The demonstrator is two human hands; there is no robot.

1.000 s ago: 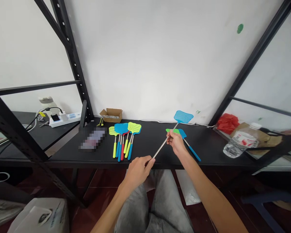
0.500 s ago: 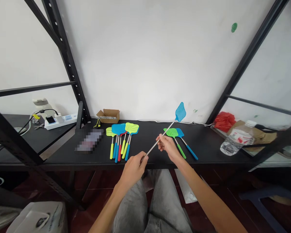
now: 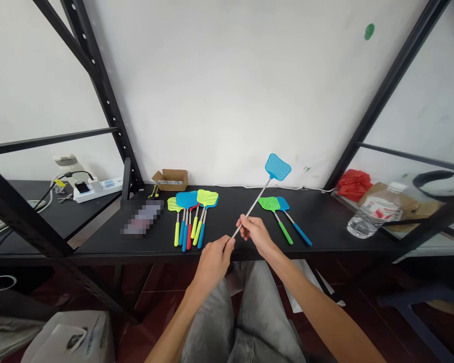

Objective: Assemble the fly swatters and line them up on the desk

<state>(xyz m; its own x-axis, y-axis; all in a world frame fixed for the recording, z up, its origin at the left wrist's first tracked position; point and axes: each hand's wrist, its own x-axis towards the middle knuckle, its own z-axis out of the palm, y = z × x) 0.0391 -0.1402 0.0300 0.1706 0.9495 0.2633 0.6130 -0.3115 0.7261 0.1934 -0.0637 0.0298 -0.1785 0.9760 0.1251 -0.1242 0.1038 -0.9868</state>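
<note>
My left hand (image 3: 214, 262) is closed around the lower end of a telescopic steel shaft (image 3: 251, 206), and the grip hides that end. My right hand (image 3: 253, 234) pinches the same shaft just above it. The shaft rises to a blue mesh fly swatter head (image 3: 278, 167), held in the air over the black shelf (image 3: 318, 222). Beyond my right hand, a green fly swatter (image 3: 274, 212) and a blue fly swatter (image 3: 292, 217) lie side by side. A bunch of colourful fly swatters (image 3: 192, 217) lies to the left.
A small cardboard box (image 3: 170, 180) and a pixelated blurred patch (image 3: 142, 218) sit on the shelf's left part. At the right are a water bottle (image 3: 374, 217) and a red plastic bag (image 3: 353, 185). Black rack uprights (image 3: 106, 106) frame the shelf. My jeans-covered legs lie below.
My right hand has moved left along the shaft, closer to my left hand. The shaft now stands steeper, with the blue swatter head raised higher and its mesh facing me more.
</note>
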